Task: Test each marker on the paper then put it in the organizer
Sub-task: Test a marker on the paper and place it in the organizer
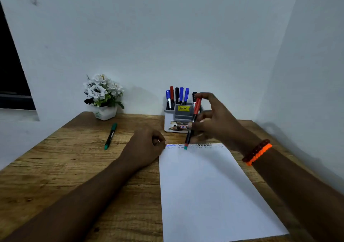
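While our right hand pinches the red-capped black marker, its greenish tip on the top edge of the white paper sheet among zigzag test marks, we should press lightly and keep the stroke short. Our left hand rests curled at the sheet's corner; whether it holds a cap we cannot tell. Just beyond stands the grey-and-white organizer with markers upright. On the wooden surface lie a green marker and a white flower pot, against pale walls
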The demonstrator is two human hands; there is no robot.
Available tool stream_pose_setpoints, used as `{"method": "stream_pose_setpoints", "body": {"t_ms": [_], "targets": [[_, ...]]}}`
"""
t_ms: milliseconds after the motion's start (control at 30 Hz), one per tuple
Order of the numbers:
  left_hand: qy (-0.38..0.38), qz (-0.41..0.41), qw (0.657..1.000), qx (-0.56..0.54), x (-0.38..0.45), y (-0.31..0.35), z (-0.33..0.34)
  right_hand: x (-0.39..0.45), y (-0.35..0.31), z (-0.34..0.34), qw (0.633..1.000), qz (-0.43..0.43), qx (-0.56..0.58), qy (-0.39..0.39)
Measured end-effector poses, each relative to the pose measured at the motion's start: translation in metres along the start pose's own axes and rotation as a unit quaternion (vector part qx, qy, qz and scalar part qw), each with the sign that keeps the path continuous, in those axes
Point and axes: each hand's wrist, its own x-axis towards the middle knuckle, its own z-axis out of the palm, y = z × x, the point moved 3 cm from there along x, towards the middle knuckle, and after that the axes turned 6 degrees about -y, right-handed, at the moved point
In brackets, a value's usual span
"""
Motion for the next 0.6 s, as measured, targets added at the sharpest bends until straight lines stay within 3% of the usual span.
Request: {"method": "stream_pose_setpoints", "body": {"t_ms": [133,300,433,600], "targets": [[-0.015,-0.009,1.000,0.002,0.001,-0.002,0.002,0.053,-0.022,-0.012,0.990,-0.064,-0.055,0.112],[-0.019,0.006,1.000,0.008,0.004,-0.004,0.003,0.116,-0.042,-0.013,0.947,-0.155,-0.173,0.221],[-0.020,0.013,1.000,0.009,0.007,-0.007,0.006,0.155,-0.038,0.000,0.938,-0.166,-0.217,0.212],[-0.021,0.013,1.000,0.014,0.008,-0.008,0.007,0.177,-0.013,0.018,0.933,-0.114,-0.289,0.179]]}}
